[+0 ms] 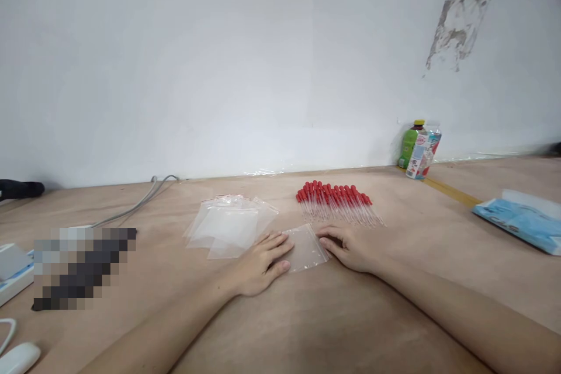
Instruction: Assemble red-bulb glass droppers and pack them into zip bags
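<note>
A small clear zip-lock bag (304, 250) lies flat on the table between my hands, its zip edge to the right. My left hand (265, 263) rests palm down with fingers stretched out, the fingertips on the bag's left side. At the zip edge, my right hand (348, 248) has its thumb and index finger bent together on the bag. Behind the left hand is a fanned stack of clear zip-lock bags (230, 219). A row of thin clear droppers or tubes with red bulb-like ends (335, 196) lies just beyond the bag.
A green bottle (408, 146) and a printed carton (423, 155) stand against the wall. To the right lies a blue plastic pack (521, 222). On the left are a grey cable (140, 201), a blurred-out dark object (87, 269) and a white rounded object (20, 357).
</note>
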Demonstrator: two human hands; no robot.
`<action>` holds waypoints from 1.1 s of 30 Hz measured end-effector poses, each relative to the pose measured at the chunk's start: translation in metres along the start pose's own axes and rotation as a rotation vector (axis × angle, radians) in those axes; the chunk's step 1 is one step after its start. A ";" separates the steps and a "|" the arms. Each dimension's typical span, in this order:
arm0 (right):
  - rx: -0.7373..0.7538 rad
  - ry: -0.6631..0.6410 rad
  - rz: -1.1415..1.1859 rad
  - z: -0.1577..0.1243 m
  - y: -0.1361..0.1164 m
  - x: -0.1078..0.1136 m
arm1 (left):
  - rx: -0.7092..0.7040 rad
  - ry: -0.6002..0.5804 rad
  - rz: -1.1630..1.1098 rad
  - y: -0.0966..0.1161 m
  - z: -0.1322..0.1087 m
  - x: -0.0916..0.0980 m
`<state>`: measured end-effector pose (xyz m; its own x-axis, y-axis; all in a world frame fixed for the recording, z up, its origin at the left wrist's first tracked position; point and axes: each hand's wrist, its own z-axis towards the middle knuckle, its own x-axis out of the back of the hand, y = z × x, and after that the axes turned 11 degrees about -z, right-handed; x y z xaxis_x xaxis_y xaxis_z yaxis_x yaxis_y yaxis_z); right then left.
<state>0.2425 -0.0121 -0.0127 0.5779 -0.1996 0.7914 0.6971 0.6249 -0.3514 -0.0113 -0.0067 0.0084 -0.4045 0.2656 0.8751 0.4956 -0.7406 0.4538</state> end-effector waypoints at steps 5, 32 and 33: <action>0.061 -0.085 -0.007 -0.001 -0.001 0.005 | -0.013 -0.035 0.013 -0.002 -0.002 -0.002; -0.345 -0.096 0.245 0.007 0.033 0.017 | -0.037 0.004 -0.125 -0.006 -0.010 0.004; -0.376 -0.015 0.175 0.012 0.037 0.013 | -0.038 0.009 -0.123 -0.006 -0.010 0.004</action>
<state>0.2710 0.0177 -0.0092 0.6974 -0.1016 0.7095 0.6967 0.3286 -0.6377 -0.0238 -0.0077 0.0073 -0.4675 0.3507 0.8114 0.4125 -0.7253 0.5512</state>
